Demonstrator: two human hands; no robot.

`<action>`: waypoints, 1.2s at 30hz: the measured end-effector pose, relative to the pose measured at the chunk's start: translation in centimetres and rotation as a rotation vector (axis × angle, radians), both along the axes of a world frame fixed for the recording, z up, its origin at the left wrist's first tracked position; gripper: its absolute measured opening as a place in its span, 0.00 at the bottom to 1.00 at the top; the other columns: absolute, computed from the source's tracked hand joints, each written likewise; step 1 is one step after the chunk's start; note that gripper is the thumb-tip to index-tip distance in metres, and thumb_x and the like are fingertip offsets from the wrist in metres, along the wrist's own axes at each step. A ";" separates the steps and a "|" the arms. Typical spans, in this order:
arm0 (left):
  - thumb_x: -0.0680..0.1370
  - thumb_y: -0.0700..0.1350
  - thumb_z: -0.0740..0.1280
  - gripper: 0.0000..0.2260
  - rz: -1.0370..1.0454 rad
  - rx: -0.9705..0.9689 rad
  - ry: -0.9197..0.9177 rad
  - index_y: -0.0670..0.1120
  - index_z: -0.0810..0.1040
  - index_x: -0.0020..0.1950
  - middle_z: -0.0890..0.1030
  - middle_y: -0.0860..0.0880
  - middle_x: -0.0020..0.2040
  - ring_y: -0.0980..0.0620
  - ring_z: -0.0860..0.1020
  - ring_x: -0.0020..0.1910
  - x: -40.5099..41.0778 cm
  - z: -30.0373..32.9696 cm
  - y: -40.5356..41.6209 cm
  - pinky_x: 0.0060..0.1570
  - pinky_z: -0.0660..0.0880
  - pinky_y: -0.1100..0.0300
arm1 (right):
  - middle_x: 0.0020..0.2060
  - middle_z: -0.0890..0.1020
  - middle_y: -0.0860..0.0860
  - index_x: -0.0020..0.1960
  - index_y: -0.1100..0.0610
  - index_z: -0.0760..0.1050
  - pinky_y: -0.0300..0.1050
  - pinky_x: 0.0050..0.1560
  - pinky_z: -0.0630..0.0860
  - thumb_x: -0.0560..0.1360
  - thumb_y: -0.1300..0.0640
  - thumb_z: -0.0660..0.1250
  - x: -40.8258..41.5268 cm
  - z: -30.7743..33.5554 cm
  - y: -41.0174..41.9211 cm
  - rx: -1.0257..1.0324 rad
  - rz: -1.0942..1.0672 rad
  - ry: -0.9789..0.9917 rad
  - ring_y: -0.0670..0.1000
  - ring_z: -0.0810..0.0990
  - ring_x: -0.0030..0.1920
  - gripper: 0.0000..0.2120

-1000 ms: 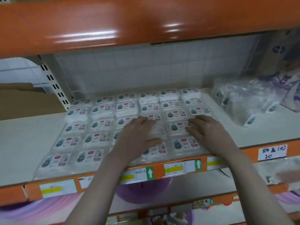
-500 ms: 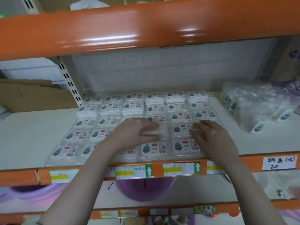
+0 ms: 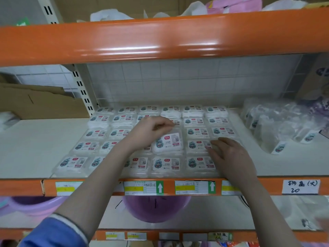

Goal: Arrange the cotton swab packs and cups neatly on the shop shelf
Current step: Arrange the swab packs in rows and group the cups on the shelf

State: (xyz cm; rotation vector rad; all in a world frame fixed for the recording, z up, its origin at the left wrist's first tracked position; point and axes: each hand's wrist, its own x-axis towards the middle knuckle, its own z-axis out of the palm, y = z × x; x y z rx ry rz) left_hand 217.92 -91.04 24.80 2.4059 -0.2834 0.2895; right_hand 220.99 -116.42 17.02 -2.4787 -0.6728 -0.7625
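Several clear cotton swab packs with white labels lie in a grid on the white shelf (image 3: pixel 35 148). My left hand (image 3: pixel 149 132) pinches the far edge of one cotton swab pack (image 3: pixel 168 143) in the grid's middle and tilts it up off the others. My right hand (image 3: pixel 229 154) rests flat on the packs at the grid's right side, fingers spread. A heap of clear plastic cups in wrap (image 3: pixel 277 123) lies on the shelf to the right, apart from both hands.
An orange beam (image 3: pixel 160 38) of the upper shelf hangs close above. A wire mesh back panel (image 3: pixel 178 82) closes the rear. Cardboard (image 3: pixel 39 102) lies at the far left, a box (image 3: pixel 316 81) at the far right. Purple basins (image 3: pixel 154 209) sit on the shelf below.
My left hand has curled from lying flat to pinching one pack and lifting its far edge. The right hand stays on the packs. The camera has tilted upward.
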 end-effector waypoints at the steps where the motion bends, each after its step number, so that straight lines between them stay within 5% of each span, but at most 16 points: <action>1: 0.78 0.45 0.65 0.10 0.024 0.047 -0.035 0.47 0.80 0.57 0.81 0.55 0.52 0.61 0.79 0.47 0.0 -0.1 0.0 0.48 0.72 0.73 | 0.43 0.82 0.60 0.47 0.62 0.81 0.55 0.46 0.78 0.70 0.59 0.73 0.0 0.1 0.0 0.004 0.001 0.006 0.62 0.80 0.43 0.08; 7: 0.75 0.57 0.66 0.24 0.056 0.358 0.045 0.48 0.72 0.68 0.76 0.49 0.64 0.51 0.75 0.59 -0.5 -1.1 -0.1 0.58 0.72 0.57 | 0.44 0.82 0.59 0.48 0.62 0.81 0.55 0.47 0.78 0.70 0.59 0.72 0.1 0.0 0.1 0.005 -0.004 0.029 0.62 0.80 0.44 0.09; 12: 0.72 0.57 0.69 0.28 -0.010 0.416 0.117 0.49 0.70 0.70 0.75 0.50 0.65 0.53 0.73 0.62 -0.3 -1.0 0.0 0.60 0.70 0.59 | 0.45 0.82 0.59 0.49 0.61 0.81 0.54 0.48 0.77 0.71 0.58 0.72 0.0 0.1 0.1 -0.005 -0.016 0.042 0.62 0.80 0.45 0.09; 20: 0.76 0.53 0.66 0.19 -0.078 0.510 0.224 0.41 0.74 0.59 0.76 0.42 0.57 0.44 0.73 0.59 2.0 -0.6 -0.4 0.55 0.69 0.52 | 0.45 0.82 0.58 0.50 0.61 0.81 0.53 0.49 0.76 0.72 0.57 0.71 -0.2 0.3 0.2 -0.007 -0.031 0.064 0.60 0.80 0.46 0.10; 25: 0.79 0.51 0.62 0.25 -0.105 0.587 0.227 0.45 0.62 0.74 0.68 0.47 0.70 0.48 0.67 0.67 3.7 -0.3 -0.9 0.65 0.65 0.55 | 0.43 0.82 0.57 0.48 0.61 0.81 0.52 0.47 0.77 0.71 0.58 0.71 -0.4 0.4 0.3 -0.009 -0.035 0.059 0.60 0.80 0.44 0.08; 31: 0.80 0.47 0.62 0.17 -0.061 0.597 0.186 0.38 0.72 0.63 0.72 0.41 0.63 0.44 0.71 0.60 5.9 -0.9 -0.9 0.60 0.68 0.49 | 0.41 0.82 0.56 0.46 0.58 0.81 0.52 0.43 0.78 0.71 0.52 0.64 -0.4 0.6 0.4 -0.027 -0.058 0.095 0.59 0.80 0.42 0.12; 36: 0.80 0.47 0.61 0.17 -0.061 0.573 0.118 0.39 0.70 0.66 0.72 0.43 0.65 0.45 0.70 0.63 6.8 -1.4 -0.9 0.61 0.67 0.54 | 0.41 0.81 0.55 0.46 0.58 0.81 0.50 0.43 0.78 0.71 0.51 0.63 -0.4 0.6 0.4 -0.035 -0.074 0.114 0.58 0.79 0.42 0.12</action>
